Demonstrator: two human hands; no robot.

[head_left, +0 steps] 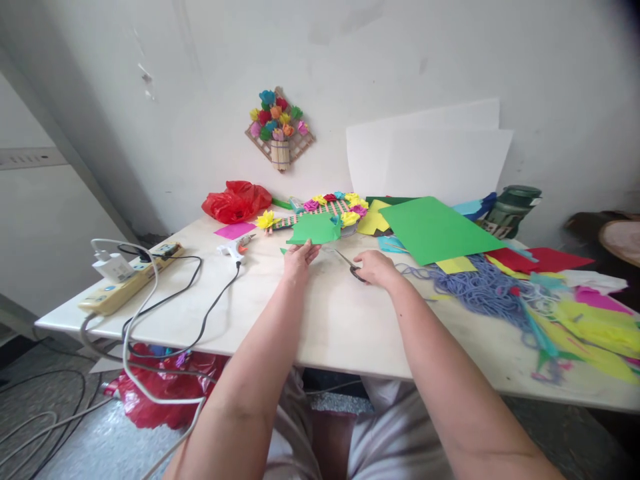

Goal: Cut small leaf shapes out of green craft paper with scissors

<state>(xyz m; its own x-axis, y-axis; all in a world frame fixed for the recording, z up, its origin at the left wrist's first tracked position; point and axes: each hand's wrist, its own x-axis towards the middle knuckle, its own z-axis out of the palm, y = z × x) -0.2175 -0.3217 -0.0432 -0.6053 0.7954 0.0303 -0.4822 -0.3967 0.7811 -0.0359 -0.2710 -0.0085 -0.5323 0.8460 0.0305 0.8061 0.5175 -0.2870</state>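
My left hand pinches a piece of green paper by its near edge, above the white table. In my right hand is a pair of scissors, its blades pointing toward the paper but apart from it. A small green scrap shows beside my left hand. Just behind the paper lies a woven lattice trimmed with yellow, pink, red and blue paper flowers. A large green sheet rests to the right of it.
A white glue gun and a power strip with trailing cords occupy the table's left. A red plastic bag sits at the back. Purple yarn, coloured paper and a dark green container fill the right. A flower ornament hangs on the wall.
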